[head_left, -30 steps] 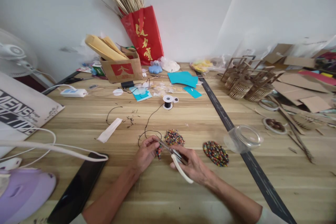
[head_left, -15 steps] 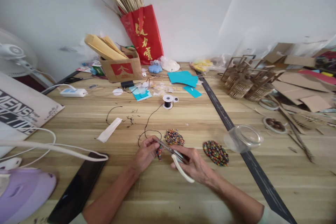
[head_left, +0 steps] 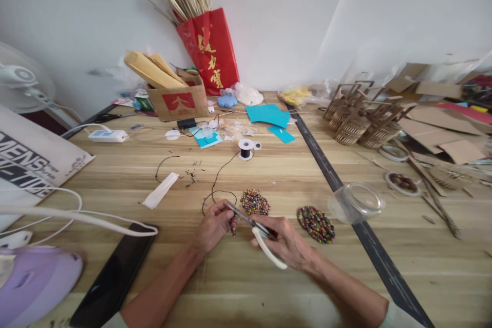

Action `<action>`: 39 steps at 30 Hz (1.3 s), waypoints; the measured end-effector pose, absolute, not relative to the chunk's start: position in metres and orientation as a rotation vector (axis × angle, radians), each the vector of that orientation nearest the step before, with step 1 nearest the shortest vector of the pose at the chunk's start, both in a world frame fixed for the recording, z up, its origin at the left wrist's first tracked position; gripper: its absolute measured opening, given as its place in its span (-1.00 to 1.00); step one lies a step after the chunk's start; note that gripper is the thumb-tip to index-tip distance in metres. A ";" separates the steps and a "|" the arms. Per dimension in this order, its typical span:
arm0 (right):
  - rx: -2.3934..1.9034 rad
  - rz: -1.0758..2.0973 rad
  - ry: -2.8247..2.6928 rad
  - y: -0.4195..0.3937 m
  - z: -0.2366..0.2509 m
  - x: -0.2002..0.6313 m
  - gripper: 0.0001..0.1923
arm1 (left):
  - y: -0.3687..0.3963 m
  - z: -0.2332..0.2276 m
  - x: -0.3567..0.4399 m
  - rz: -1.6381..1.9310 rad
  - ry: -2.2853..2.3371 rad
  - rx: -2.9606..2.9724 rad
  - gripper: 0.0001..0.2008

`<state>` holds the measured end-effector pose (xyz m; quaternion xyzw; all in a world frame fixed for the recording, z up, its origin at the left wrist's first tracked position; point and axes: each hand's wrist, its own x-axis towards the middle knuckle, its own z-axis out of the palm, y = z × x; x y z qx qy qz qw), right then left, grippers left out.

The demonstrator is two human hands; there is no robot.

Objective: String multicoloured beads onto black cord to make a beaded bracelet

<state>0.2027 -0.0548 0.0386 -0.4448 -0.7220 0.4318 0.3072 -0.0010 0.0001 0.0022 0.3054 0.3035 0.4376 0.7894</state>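
Observation:
Near the middle of the table, my left hand (head_left: 217, 223) pinches a short strand of colourful beads (head_left: 232, 225), which hangs below the fingertips. My right hand (head_left: 286, 241) grips scissors (head_left: 265, 248) with a white handle; their blades point left and reach the left fingertips at the top of the strand. Whether the blades touch the cord there is too small to tell. A thin black cord (head_left: 214, 184) loops behind my left hand and leads back to a white spool of black cord (head_left: 245, 149). Just beyond the hands lies a round heap of small coloured beads (head_left: 255, 202).
Another bead pile (head_left: 315, 224) lies right of my right hand, beside a clear plastic jar (head_left: 357, 202). A white paper strip (head_left: 160, 190) and black cord scraps (head_left: 191, 177) are to the left. A dark tablet-like slab (head_left: 115, 277) sits near my left forearm. Woven baskets (head_left: 365, 118) stand back right.
The scissors and my right hand have shifted very slightly; the handle sits a touch lower and further right. My left hand still pinches the bead strand in almost the same spot.

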 end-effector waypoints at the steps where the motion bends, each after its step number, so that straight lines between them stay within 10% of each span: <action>1: -1.174 1.133 -1.920 -0.055 0.039 0.203 -0.66 | 0.000 0.002 -0.001 0.943 0.649 0.659 -0.67; 22: -1.174 0.506 -2.123 -0.055 0.025 0.202 -0.56 | 0.005 0.003 0.002 1.064 0.686 0.590 -0.77; 39: -1.036 0.914 -2.406 -0.054 0.041 0.210 -0.68 | 0.012 0.005 -0.009 1.133 0.569 0.376 -0.88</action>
